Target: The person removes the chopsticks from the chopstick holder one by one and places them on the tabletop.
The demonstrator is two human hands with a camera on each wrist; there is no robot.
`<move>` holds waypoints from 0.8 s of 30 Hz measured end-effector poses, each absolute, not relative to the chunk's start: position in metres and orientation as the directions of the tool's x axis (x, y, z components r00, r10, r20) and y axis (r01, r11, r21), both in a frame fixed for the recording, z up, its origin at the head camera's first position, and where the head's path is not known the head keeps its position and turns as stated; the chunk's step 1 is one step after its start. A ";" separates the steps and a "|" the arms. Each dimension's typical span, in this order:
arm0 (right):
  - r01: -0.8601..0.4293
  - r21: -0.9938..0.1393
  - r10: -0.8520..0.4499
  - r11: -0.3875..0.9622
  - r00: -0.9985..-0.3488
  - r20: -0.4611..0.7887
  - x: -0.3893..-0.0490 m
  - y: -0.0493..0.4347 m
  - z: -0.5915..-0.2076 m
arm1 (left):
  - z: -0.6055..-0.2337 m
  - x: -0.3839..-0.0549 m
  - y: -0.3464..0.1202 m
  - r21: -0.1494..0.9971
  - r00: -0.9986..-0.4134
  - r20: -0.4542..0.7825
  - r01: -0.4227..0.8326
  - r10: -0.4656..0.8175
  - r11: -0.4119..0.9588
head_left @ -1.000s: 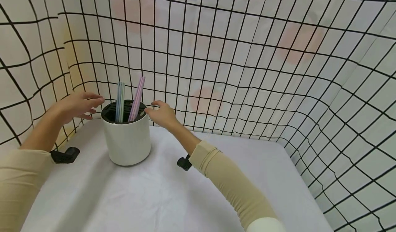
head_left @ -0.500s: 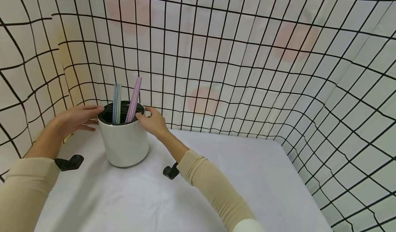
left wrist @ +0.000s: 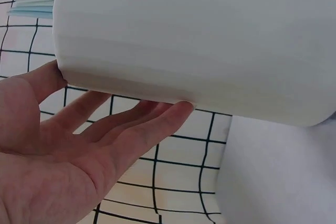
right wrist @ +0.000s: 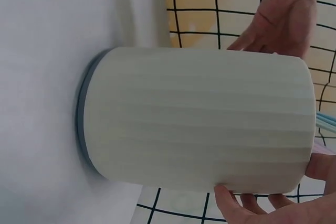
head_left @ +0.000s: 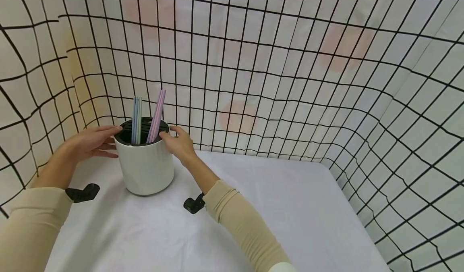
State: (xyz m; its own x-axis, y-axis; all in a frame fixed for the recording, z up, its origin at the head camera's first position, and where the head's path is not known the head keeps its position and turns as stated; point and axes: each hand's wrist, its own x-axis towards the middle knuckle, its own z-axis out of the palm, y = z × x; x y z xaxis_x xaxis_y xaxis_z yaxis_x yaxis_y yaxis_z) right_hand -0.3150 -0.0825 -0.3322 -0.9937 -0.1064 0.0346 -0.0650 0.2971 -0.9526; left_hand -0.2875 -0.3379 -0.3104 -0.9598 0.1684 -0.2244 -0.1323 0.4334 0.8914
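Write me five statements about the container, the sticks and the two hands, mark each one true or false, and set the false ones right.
1. Pink sticks and blue sticks poke out of the top of the white container. True.
2. In the head view, the blue sticks stand to the right of the pink sticks. False: they stand to the left of them.
3. The left hand and the right hand touch opposite sides of the white container. True.
4. The right hand grips the pink sticks. False: it is on the white container, its thumb at the rim.
5. The white container stands on a white surface. True.
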 end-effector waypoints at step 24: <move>-0.040 -0.956 -0.199 0.290 -0.980 -0.020 -0.311 -0.022 -0.322 | -0.310 -0.278 -0.286 0.883 -0.958 -0.203 -0.090 0.202 0.460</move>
State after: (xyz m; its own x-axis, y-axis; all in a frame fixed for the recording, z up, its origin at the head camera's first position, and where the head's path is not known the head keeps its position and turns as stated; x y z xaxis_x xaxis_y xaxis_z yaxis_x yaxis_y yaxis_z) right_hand -0.3115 -0.0221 -0.3220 -0.9797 -0.1993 -0.0198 -0.0397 0.2903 -0.9561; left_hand -0.2776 -0.2857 -0.3104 -0.9581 0.2023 -0.2028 -0.0897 0.4604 0.8832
